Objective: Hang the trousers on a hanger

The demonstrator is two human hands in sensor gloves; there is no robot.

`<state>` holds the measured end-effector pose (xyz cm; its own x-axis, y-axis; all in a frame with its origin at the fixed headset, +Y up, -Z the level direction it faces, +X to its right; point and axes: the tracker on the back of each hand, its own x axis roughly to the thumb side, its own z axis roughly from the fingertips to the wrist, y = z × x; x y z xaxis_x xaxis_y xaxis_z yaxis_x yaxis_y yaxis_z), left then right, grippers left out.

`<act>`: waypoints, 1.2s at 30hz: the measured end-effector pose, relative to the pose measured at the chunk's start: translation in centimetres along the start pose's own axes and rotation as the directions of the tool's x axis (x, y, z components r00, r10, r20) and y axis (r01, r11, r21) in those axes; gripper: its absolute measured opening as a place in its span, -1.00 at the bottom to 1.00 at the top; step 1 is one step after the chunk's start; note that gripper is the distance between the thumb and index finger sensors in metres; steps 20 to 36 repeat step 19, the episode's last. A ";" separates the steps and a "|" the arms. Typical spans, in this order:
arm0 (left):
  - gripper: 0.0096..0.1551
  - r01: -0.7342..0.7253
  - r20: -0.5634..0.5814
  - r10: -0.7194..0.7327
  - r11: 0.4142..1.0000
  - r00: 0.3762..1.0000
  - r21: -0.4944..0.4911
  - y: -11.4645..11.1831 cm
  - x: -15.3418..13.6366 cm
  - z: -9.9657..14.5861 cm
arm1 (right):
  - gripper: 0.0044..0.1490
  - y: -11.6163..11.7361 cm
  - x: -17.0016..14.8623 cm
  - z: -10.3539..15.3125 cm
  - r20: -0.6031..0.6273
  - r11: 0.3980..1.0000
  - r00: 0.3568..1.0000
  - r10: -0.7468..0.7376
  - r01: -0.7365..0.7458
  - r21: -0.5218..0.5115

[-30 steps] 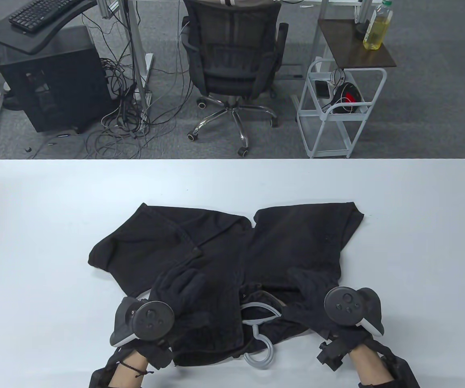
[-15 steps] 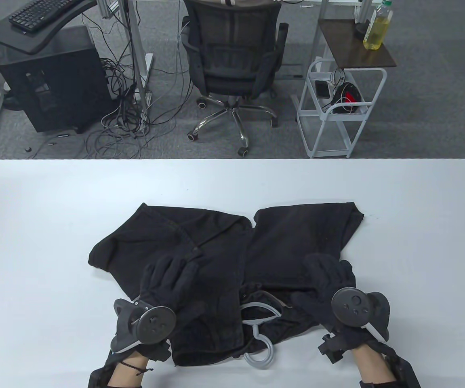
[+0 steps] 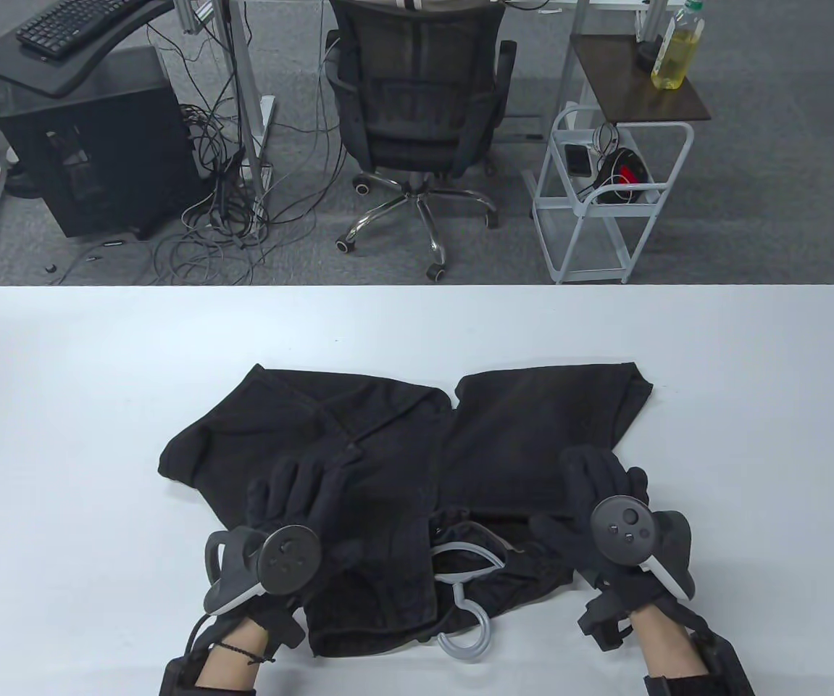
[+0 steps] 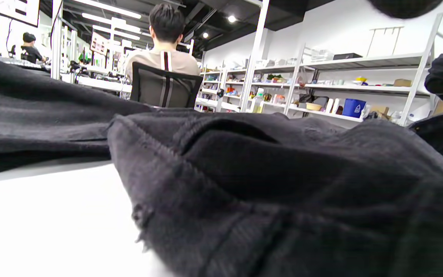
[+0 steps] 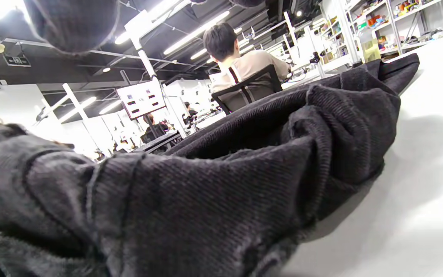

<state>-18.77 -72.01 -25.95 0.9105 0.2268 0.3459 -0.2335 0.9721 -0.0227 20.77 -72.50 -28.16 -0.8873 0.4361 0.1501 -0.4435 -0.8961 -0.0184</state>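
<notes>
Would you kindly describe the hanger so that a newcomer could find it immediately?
Start at the white table and find the black trousers spread near its front edge. The hanger lies partly under their near side, between both gloved hands; it is the only pale grey thing, its hook curling beyond the cloth.

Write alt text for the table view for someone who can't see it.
Black trousers lie spread on a white table with a grey hanger tucked in at the near edge. The gloved left hand and right hand rest flat on the cloth either side of it.
</notes>
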 end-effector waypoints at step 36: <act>0.09 -0.036 -0.008 0.035 0.999 0.999 -0.037 -0.4 -0.2 -0.1 | 0.15 0.0 -0.2 0.1 -0.008 1.000 1.000 0.000 0.000 0.031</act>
